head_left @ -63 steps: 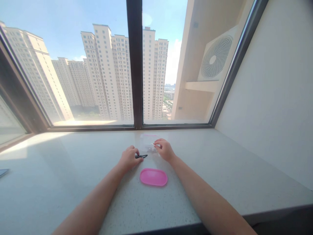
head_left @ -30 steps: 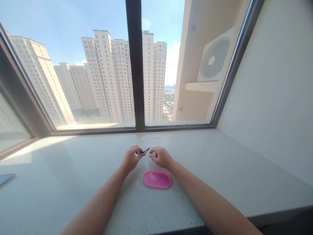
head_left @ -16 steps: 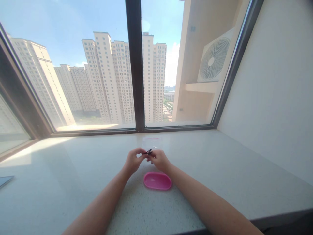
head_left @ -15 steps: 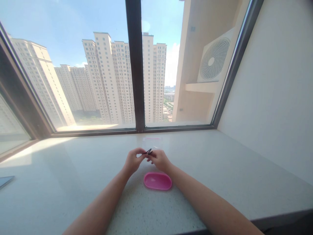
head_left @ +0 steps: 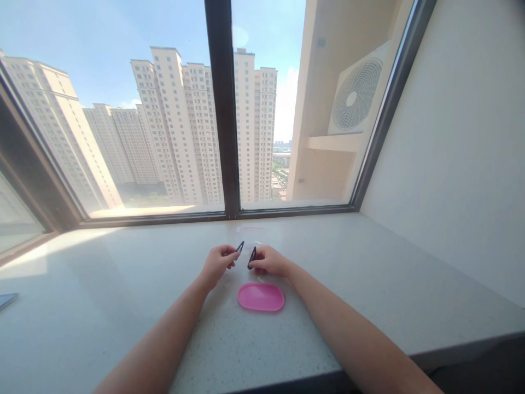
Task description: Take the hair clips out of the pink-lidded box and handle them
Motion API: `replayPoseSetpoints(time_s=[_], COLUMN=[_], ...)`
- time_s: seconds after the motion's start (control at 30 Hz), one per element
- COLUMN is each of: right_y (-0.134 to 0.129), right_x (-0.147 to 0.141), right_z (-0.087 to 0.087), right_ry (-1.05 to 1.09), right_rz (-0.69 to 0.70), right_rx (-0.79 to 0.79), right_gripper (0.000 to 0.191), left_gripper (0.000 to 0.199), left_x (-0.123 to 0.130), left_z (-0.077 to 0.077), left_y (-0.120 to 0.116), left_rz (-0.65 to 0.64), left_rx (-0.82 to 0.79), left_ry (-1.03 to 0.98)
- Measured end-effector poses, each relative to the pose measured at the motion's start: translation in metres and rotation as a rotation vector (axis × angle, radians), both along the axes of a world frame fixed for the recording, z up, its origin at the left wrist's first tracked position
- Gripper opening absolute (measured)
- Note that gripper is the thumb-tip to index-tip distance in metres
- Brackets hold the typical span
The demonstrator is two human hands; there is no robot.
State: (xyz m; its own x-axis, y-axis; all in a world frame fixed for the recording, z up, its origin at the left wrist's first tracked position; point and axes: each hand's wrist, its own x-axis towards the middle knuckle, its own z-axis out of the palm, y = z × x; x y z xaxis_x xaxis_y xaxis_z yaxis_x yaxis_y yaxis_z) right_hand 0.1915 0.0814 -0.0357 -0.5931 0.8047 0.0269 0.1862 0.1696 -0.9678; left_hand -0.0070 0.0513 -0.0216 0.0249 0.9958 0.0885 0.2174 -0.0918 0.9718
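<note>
Between thumb and fingers, my left hand (head_left: 219, 262) pinches a small black snap hair clip (head_left: 240, 247), its tip pointing up and to the right. A second black snap hair clip (head_left: 251, 258) is pinched in my right hand (head_left: 268, 261), standing nearly upright. A narrow gap separates the two clips. Closer to me, just below the hands, a shallow pink oval tray (head_left: 261, 298) lies on the pale speckled sill. Nothing shows inside it. Behind the hands lies a clear, pink-edged piece (head_left: 251, 228), too faint to make out fully.
The white speckled sill (head_left: 102, 306) runs up to a dark-framed window (head_left: 227, 109). A white wall (head_left: 459, 153) rises on the right. At the far left edge lies the corner of a flat bluish object (head_left: 7, 300). The sill's front edge is at lower right.
The hands have drawn apart, and the black clips that were crossed together are now separate, one in each hand. The view has shifted slightly.
</note>
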Motion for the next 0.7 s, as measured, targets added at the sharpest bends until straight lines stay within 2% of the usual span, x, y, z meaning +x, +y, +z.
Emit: replayPoseSetpoints(time_s=[0.3, 0.7], right_y=[0.0026, 0.0001], right_x=[0.0047, 0.0043], right_z=[0.0009, 0.002], right_ry=[0.014, 0.008], right_rz=[0.085, 0.081], right_rx=[-0.017, -0.008], right_gripper=[0.022, 0.016], left_gripper=[0.039, 0.037], left_x=[0.0038, 0.0033], left_z=[-0.0011, 0.0021], left_y=[-0.0039, -0.0094], left_rz=[-0.224, -0.383], left_rx=[-0.195, -0.263], left_ry=[-0.114, -0.038])
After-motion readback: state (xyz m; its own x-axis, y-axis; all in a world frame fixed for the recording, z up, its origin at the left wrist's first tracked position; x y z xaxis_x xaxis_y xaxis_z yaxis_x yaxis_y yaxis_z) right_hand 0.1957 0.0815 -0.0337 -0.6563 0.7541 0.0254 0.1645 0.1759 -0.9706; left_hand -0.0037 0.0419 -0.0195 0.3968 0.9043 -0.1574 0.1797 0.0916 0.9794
